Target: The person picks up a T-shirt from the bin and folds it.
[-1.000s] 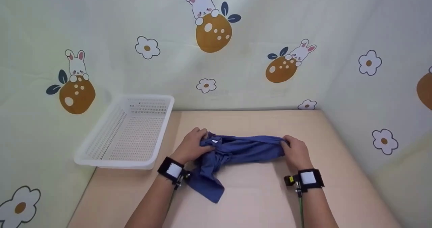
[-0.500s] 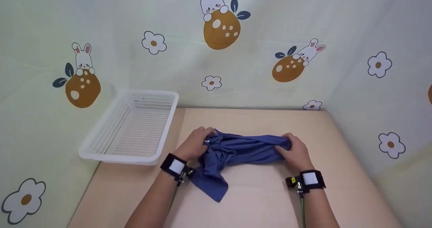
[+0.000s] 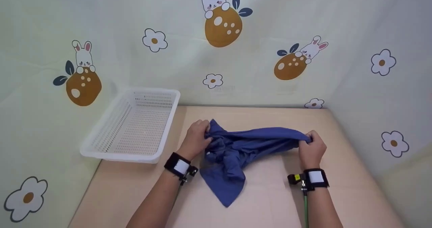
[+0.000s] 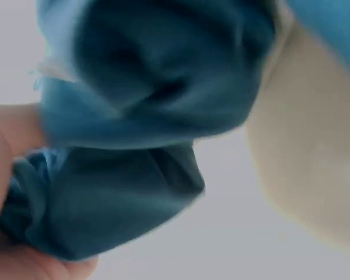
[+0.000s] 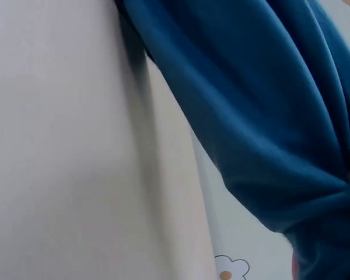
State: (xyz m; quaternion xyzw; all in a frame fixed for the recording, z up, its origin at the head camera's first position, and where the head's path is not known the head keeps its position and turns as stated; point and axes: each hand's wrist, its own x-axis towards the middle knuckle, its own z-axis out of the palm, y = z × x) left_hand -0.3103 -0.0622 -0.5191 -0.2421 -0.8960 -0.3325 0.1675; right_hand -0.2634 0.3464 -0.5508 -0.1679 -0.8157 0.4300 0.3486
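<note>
A dark blue garment (image 3: 256, 142), crumpled and with a small white tag, stretches between both hands above the table. At its left end my left hand (image 3: 195, 137) pinches the bunched cloth. A corner of fabric sticks up by those fingers, and a pointed flap hangs toward the front. My right hand (image 3: 312, 150) grips the gathered right end. In the left wrist view, folds of the garment (image 4: 122, 198) lie between thumb and fingers. Long creases run along the taut garment (image 5: 245, 111) in the right wrist view, where the right hand is nearly out of frame.
A white perforated plastic basket (image 3: 119, 156) stands at the left on the pale table (image 3: 266, 201), slightly over its left edge. A curtain (image 3: 253, 69) printed with rabbits and flowers encloses the back and sides. Both wrists wear strapped-on cameras.
My right hand has moved right, pulling the garment longer and lifting its top edge. The left-hand corner now points up, and the hanging flap has swung right. The head view has shifted slightly.
</note>
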